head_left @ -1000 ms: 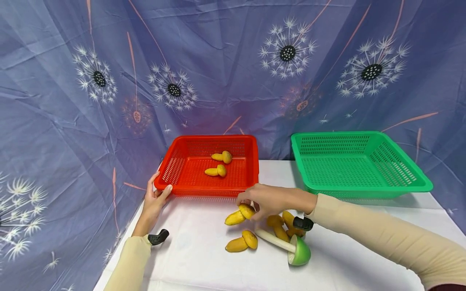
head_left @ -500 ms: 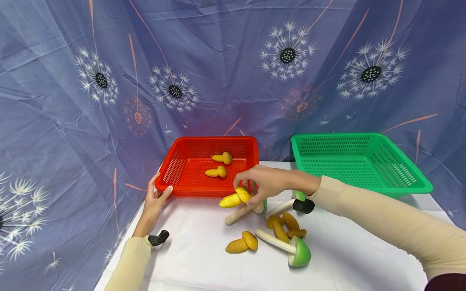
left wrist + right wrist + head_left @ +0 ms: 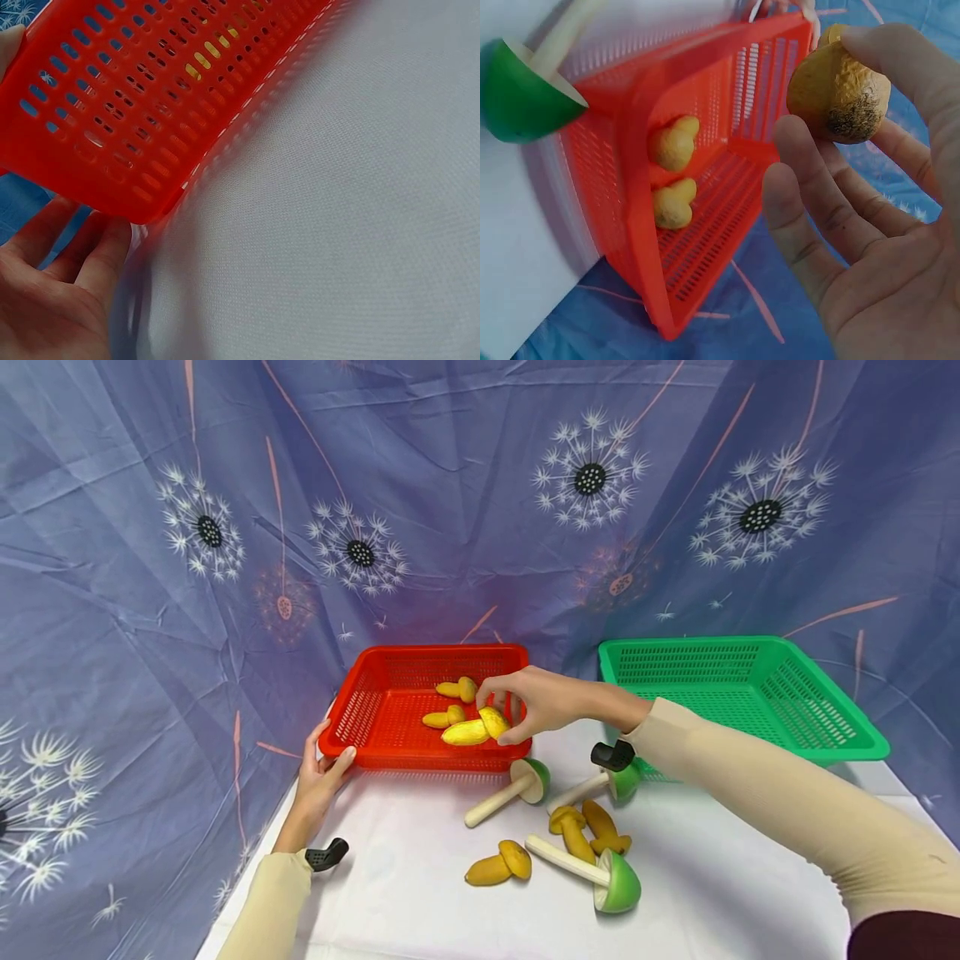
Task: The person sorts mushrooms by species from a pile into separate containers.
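My right hand [image 3: 543, 700] pinches a yellow toy mushroom [image 3: 468, 732] by its cap, over the front right part of the red basket [image 3: 420, 760]. In the right wrist view the held mushroom [image 3: 840, 94] shows a dark patch on its cap, between thumb and fingers. Two similar yellow mushrooms [image 3: 444, 717] lie on the basket's floor. At the basket's front left corner, my left hand [image 3: 318, 785] grips the rim, thumb in front and fingers around the side. The left wrist view has the fingers of this hand [image 3: 56, 292] against the basket's corner [image 3: 142, 202].
A green basket [image 3: 742, 752] stands at the back right. On the white cloth lie several green-capped mushrooms [image 3: 617, 885] with pale stems, and several yellow mushrooms [image 3: 495, 865] in front of the baskets. A blue dandelion-print curtain [image 3: 465, 527] hangs behind.
My right hand has lifted the yellow mushroom from above the table up and forward, over the red basket. Green-capped mushrooms it covered now show. The left hand stays on the basket corner.
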{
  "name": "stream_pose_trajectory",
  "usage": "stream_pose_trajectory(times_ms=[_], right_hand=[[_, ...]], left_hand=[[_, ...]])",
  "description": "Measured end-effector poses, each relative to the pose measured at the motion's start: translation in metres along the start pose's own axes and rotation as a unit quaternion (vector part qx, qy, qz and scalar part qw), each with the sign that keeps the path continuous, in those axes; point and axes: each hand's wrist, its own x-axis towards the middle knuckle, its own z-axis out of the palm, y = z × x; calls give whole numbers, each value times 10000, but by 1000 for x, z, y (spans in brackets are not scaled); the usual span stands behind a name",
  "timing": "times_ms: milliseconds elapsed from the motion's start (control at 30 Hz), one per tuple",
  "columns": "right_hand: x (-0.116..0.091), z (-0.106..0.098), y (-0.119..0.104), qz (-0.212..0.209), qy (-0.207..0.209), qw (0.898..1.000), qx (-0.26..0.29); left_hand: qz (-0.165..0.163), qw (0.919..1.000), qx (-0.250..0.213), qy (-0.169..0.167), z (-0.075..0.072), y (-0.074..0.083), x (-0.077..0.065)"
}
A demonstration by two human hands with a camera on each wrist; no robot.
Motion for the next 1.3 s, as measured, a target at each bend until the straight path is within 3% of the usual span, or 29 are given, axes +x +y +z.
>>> stream_pose_trajectory(times_ms=[367,733,1100,1300], right_hand=[[28,-13,14,98,295,9995,27],[53,-16,29,568,433,9974,-37],[82,-4,49,913,617,9938,-172],[96,8,64,1297,582,9898,49]], left_hand=[[42,9999,-126,17,-1,-1,1],[62,10000,-16,7,-2,-1,1],[6,9999,126,11,-1,0,1],[-6,10000,39,-19,-1,0,2]])
